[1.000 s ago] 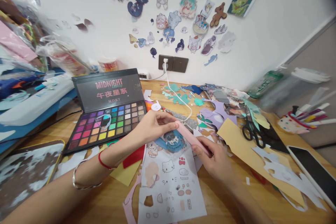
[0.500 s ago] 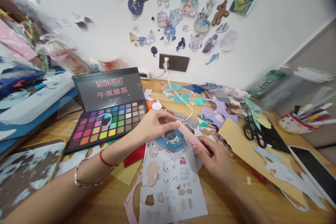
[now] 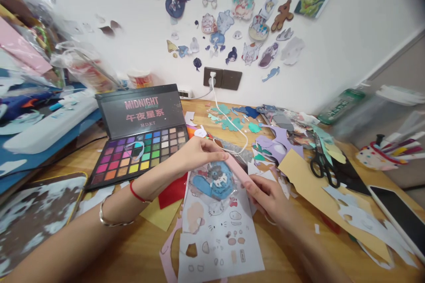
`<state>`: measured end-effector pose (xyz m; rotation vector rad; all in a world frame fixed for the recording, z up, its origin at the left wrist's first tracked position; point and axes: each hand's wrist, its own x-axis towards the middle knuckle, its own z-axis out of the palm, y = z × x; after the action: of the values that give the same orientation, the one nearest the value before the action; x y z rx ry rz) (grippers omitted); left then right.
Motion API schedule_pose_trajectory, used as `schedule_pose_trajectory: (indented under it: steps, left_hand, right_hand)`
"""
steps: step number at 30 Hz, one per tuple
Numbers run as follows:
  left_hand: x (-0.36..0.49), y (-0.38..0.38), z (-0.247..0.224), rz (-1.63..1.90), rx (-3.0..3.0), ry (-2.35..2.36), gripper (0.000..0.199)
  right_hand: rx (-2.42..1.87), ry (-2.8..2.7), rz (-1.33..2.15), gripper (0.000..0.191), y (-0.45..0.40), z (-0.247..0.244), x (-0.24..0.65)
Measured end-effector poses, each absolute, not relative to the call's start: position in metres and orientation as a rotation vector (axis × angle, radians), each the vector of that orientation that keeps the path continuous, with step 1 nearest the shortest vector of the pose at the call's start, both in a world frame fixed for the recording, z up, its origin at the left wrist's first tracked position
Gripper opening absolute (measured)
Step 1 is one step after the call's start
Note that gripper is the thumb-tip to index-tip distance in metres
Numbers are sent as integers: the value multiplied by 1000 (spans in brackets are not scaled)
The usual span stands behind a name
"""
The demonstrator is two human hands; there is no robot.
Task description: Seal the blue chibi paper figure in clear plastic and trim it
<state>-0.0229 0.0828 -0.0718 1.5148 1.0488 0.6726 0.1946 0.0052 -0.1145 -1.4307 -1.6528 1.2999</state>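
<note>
Pink bar (image 3: pixel 236 169) diagonal (far end left)

Shows a slim, smooth, pale pink bar (image 3: pixel 236 168) slanting down from the left hand (image 3: pixel 204 152) to the right hand (image 3: pixel 265 192), held at both ends, far end partly covered by fingers. Reveals beside it a rounded blue piece (image 3: pixel 219 181) with grey and white detail, in glossy clear plastic, overlapping a white sheet (image 3: pixel 229 269) printed with small cartoon shapes.
</note>
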Motion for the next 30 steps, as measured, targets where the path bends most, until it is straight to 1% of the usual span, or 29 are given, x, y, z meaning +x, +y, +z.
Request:
schedule_pose_trajectory:
  steps: [3,5,7,9,11,13,15,26,30]
  left_hand:
    - [-28,86,-67,647,1391,977,38]
    - [-31,87,-63,649,1218,882,53]
    - [-33,86,-58,697,1110,791,60]
    - [-32,83,-54,793,1136,741,54]
    - [-29,77,-51,848,1267,735,41]
    - [-26,71,-49,805,1423,751,28]
    - [-23,65,-48,742,1521,771,21]
    - [-21,62,-49,764,1517,825,15]
    - [-19,60,-49,822,1543,908,14]
  right_hand:
    - [-1389,-1400,1519,37,4,-114,195]
    - [-1367,-1238,1561,36,4,-111,197]
    - [-1327,-1090,1581,36,5,-106,200]
    - [-1275,-955,1611,37,8,-103,205]
    - [-1232,-858,1625,36,10,-102,210]
    - [-1201,-812,1636,34,11,-102,212]
    - [-1179,-794,1642,33,11,-102,213]
    - [-1169,-786,1647,31,12,-99,215]
    - [-1199,-851,1577,33,12,-101,215]
